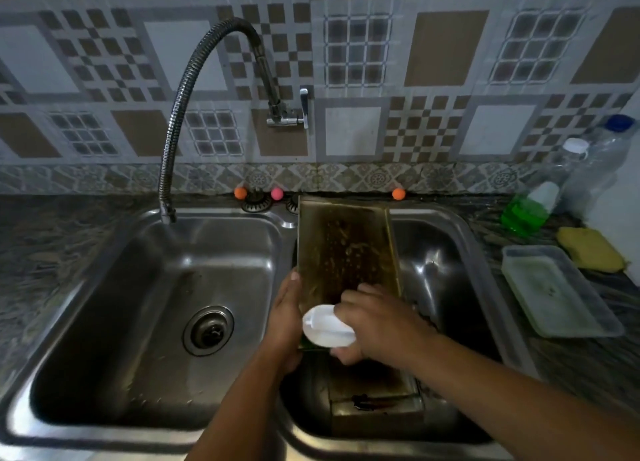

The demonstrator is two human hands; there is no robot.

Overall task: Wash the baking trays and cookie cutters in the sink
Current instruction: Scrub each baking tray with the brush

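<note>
Showing: baking trays 2 [346, 249] [375, 405] | sink basins 2 [166, 280] [446, 270] | bottles 3 [526, 211] [568, 162] [606, 152] | coloured balls 3 [240, 192] [277, 193] [398, 194] | hands 2 [285, 318] [377, 318]

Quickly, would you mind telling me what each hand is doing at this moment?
Left hand: grips the left edge of the baking tray, steadying it.
Right hand: grips the white scrubber, pressed against the tray.
</note>
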